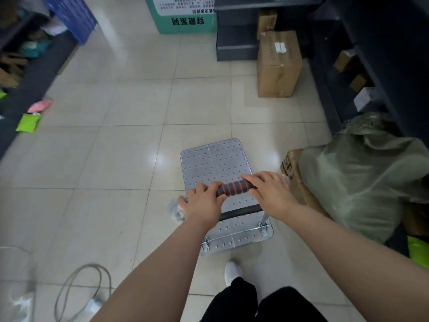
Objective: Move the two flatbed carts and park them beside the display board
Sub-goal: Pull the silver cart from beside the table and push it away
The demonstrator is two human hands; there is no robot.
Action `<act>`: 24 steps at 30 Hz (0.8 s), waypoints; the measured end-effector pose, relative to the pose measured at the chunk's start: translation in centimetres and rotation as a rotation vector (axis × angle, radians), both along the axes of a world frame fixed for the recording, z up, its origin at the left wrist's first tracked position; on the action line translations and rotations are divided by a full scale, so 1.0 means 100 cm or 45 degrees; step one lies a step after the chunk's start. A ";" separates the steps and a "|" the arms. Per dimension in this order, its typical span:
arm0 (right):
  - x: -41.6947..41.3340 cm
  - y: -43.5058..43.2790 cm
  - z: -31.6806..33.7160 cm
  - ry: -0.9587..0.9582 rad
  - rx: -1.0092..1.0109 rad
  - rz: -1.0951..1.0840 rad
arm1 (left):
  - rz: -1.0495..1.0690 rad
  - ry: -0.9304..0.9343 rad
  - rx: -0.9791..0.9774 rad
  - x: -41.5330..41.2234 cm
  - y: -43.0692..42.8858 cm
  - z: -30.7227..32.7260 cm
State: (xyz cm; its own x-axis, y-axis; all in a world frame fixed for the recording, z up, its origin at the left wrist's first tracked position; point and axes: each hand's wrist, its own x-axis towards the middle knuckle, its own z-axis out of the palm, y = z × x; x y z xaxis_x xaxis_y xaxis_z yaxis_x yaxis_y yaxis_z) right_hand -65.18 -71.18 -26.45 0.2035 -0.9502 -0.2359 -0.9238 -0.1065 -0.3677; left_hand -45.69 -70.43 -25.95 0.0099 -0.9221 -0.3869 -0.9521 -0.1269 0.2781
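**Both hands on the cart handle, display board ahead**

Nearest, the person's dark trousers and one white shoe [232,272] show at the bottom edge; the other foot is out of view. A grey cable [76,291] loops over the pale floor tiles [111,140] at lower left, blurred.

The left hand [204,203] and right hand [269,194] are both closed around the handle [233,187], a bar wrapped in black foam with red rings. The hands cover its ends, and the forearms hide parts of the flatbed cart [216,163]. Its deck is bare, silvery sheet metal, dimpled all over, with rounded corners. The wheels cannot be seen. Only one cart is in sight.

Just right of it, a green translucent bag [352,182] drapes over a cardboard box [291,168]; its contents are hard to make out.

Farther on, a tall sealed carton [278,66] stands against dark shelving [236,43]. The teal-and-white display board [185,19] stands beyond, its top cut off.
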 end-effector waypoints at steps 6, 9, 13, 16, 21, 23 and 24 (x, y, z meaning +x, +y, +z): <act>0.001 -0.073 -0.005 0.055 -0.072 0.001 | 0.030 -0.027 0.023 -0.001 -0.070 0.000; 0.001 -0.115 -0.005 0.045 -0.067 0.030 | 0.041 -0.035 0.043 -0.001 -0.108 0.001; 0.001 -0.168 -0.007 0.029 -0.039 0.081 | 0.064 -0.051 0.043 0.001 -0.155 0.002; -0.001 -0.213 -0.004 0.020 0.002 0.122 | 0.086 -0.094 0.047 0.001 -0.193 0.005; 0.000 -0.289 -0.003 0.025 0.016 0.161 | 0.181 -0.124 0.056 -0.005 -0.261 0.006; -0.001 -0.317 -0.004 0.032 0.019 0.181 | 0.210 -0.125 0.042 -0.007 -0.283 0.003; -0.001 -0.329 -0.004 0.036 0.014 0.192 | 0.223 -0.120 0.039 -0.008 -0.294 0.002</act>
